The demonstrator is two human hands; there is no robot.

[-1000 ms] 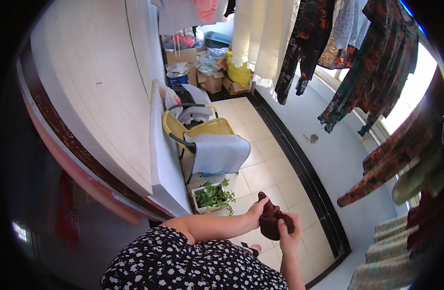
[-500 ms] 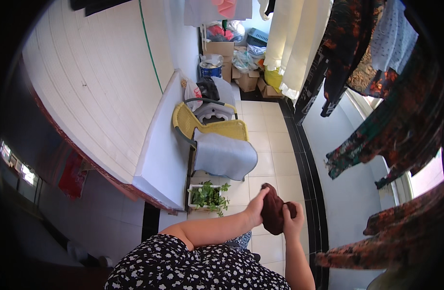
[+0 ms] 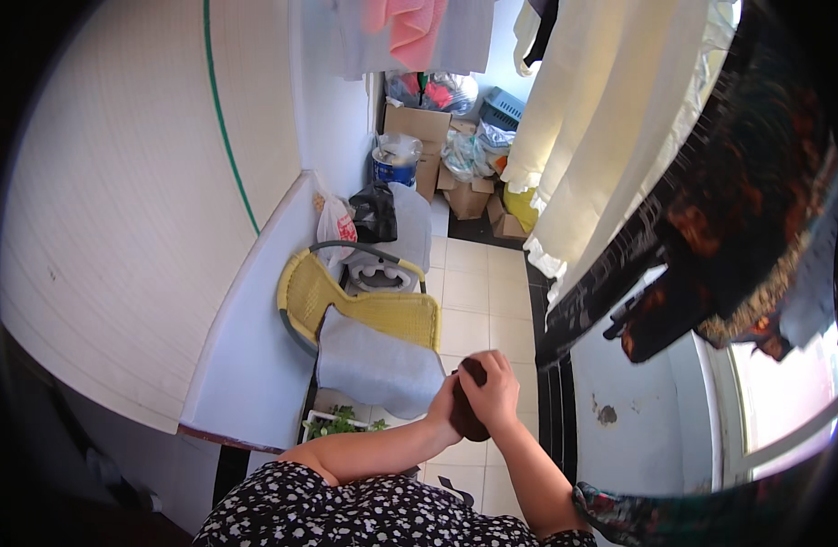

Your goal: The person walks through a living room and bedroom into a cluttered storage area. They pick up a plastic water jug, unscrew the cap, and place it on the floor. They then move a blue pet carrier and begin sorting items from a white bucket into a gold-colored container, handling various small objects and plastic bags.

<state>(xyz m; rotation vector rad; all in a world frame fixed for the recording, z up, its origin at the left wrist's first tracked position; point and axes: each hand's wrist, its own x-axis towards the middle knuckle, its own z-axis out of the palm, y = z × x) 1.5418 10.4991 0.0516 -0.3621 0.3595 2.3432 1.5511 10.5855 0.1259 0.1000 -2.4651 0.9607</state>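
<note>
A small bunched piece of dark brown cloth point(image 3: 467, 417) is held between my two hands in front of my body. My left hand point(image 3: 444, 412) grips its left side, and its fingers are mostly hidden behind the cloth. Over the top and right side of it, my right hand point(image 3: 494, 390) is closed with bent fingers. What kind of garment or cloth it is cannot be made out. Just beyond my left hand stands a yellow woven chair point(image 3: 396, 314), with a grey-blue cloth point(image 3: 373, 365) draped across its seat.
A potted plant point(image 3: 344, 422) sits beside the chair, partly behind my left arm. Dark patterned clothes point(image 3: 710, 246) hang on the right near cream curtains point(image 3: 592, 100). Farther ahead are cardboard boxes point(image 3: 466, 196), a blue bucket point(image 3: 394, 169) and plastic bags. A low white wall point(image 3: 255, 310) runs along the left.
The view has shifted forward, bringing the chair and boxes nearer. My right hand has moved from the cloth's right edge to over its top, and the cloth is more bunched.
</note>
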